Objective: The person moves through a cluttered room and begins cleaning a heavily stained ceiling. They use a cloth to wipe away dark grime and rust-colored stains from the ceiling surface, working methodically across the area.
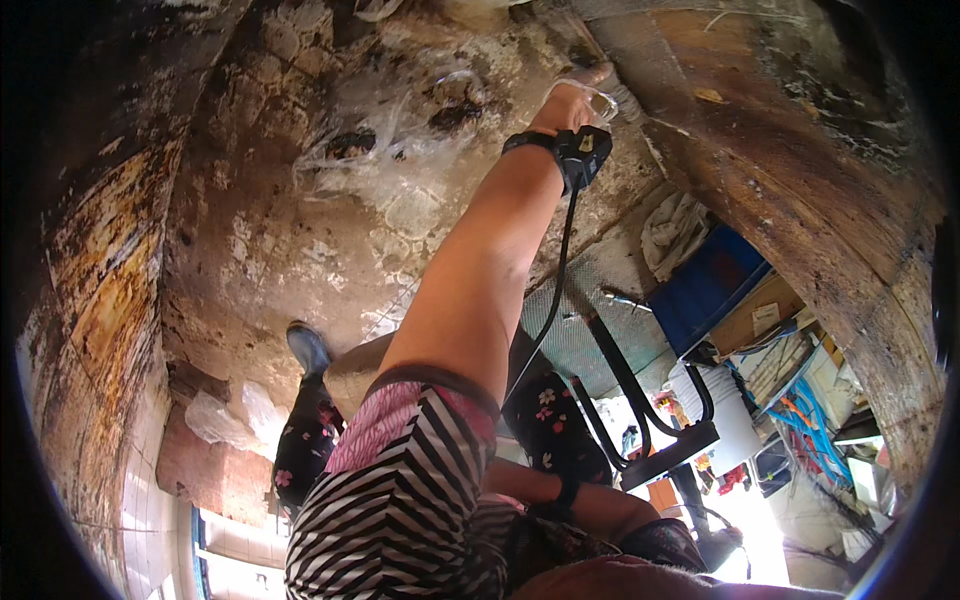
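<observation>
My left arm, in a black-and-white striped sleeve, stretches far out over the stained brown floor. My left hand (574,105) is at its end, with a thin whitish strip of clear plastic (606,107) looped about it. Whether the fingers grip the plastic is too small to tell. A black strapped device (583,154) with a cable sits on that wrist. My right hand (506,480) is low near my body, mostly hidden behind the striped sleeve, with a black band (568,491) on its wrist. Crumpled clear plastic film (390,150) lies left of my left hand.
A dark rubber boot (306,349) and black floral trousers (559,427) show below. Stained walls rise at both sides. To the right are a black metal frame (619,360), a blue container (705,281) and a white ribbed bucket (724,424). More plastic (217,420) lies left.
</observation>
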{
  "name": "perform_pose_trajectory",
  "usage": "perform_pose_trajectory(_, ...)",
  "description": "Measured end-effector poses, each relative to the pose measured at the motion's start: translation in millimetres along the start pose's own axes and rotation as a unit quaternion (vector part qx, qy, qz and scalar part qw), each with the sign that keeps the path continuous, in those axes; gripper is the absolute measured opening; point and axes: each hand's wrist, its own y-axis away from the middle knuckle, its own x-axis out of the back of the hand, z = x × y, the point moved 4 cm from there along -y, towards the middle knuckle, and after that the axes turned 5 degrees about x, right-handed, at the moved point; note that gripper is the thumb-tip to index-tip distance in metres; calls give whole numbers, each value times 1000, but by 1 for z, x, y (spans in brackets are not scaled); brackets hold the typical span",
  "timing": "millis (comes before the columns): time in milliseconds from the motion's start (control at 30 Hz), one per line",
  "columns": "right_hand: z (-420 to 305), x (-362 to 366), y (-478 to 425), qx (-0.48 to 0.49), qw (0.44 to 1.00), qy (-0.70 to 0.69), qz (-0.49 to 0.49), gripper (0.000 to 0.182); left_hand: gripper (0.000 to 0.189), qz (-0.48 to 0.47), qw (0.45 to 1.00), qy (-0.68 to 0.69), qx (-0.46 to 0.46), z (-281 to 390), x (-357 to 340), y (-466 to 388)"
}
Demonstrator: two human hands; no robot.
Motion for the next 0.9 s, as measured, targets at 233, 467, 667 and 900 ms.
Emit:
perform_pose_trajectory(233, -29, 0, -10, -29, 998, -44, -32, 13, 34, -113, 846, -315, -415, 19, -2, 112)
perform_pose_trajectory(467, -17, -41, -32, -72, 993, 7, -93, 11, 38, -299, 937, 34, -177, -6, 96, 321)
perform_pose_trajectory(667, 9, -76, -37, -100, 984, 27, -145, 14, 57, 12, 962, -194, 189, -42, 216, 402)
perform_pose_trajectory(900, 34, -108, -47, -99, 973, 95, -184, 12, 76, 246, 899, -349, 94, -62, 320, 498)
